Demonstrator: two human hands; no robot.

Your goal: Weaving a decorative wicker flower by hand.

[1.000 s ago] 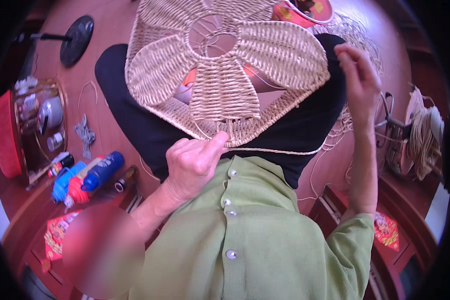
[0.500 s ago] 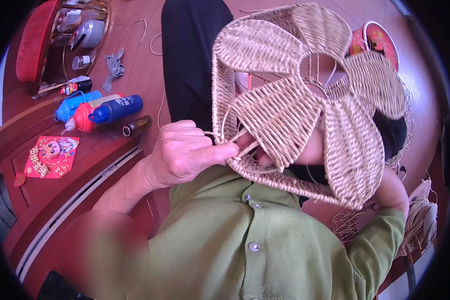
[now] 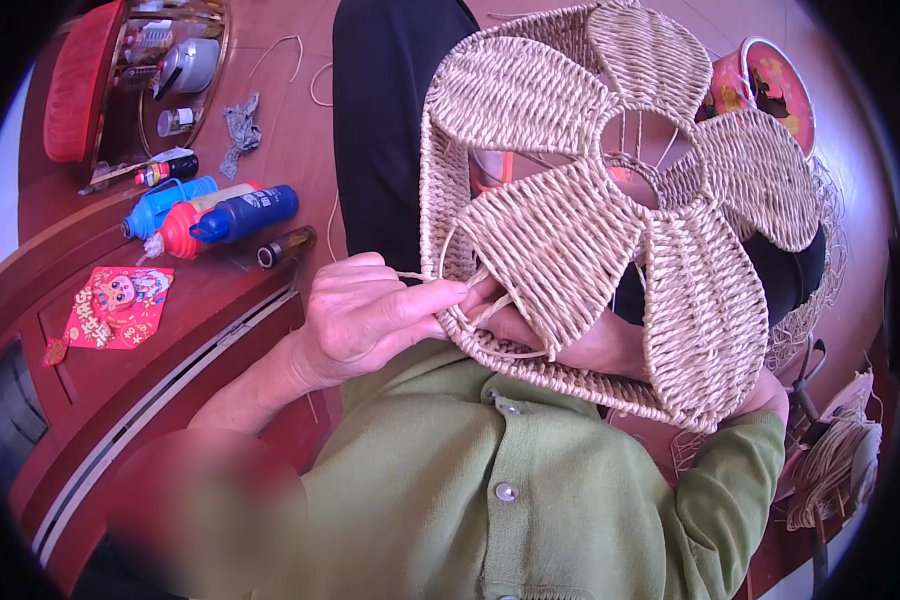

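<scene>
Item under inspection: a woven cord piece (image 3: 705, 300), pale, lying over the lap in front of the green shirt (image 3: 410, 480). All clock positions are taken from its central ring (image 3: 707, 178). Petals stand at 10, 12, 3 and between 5 and 6 o'clock; a blunt-ended petal (image 3: 560, 255) between 7 and 8 shows pale strands (image 3: 492, 310) at its outer edge.

The left hand (image 3: 365, 315), at 8 o'clock, has its fingers curled and pinches the rim beside those strands. The right hand (image 3: 511, 327) passes beneath the blunt petal (which covers most of it); whether its fingers are spread or pinching, I cannot tell.

Black trousers (image 3: 395, 120) show under the piece. A red bucket (image 3: 732, 85) stands at 2 o'clock, loose cord (image 3: 832, 255) lies on the floor at 4, and a hank of cord (image 3: 835, 465) sits at 5. At 9 o'clock, well apart, are a blue flask (image 3: 255, 215) and a grey cloth (image 3: 240, 130); a red paper decoration (image 3: 120, 310) lies between 8 and 9.
</scene>
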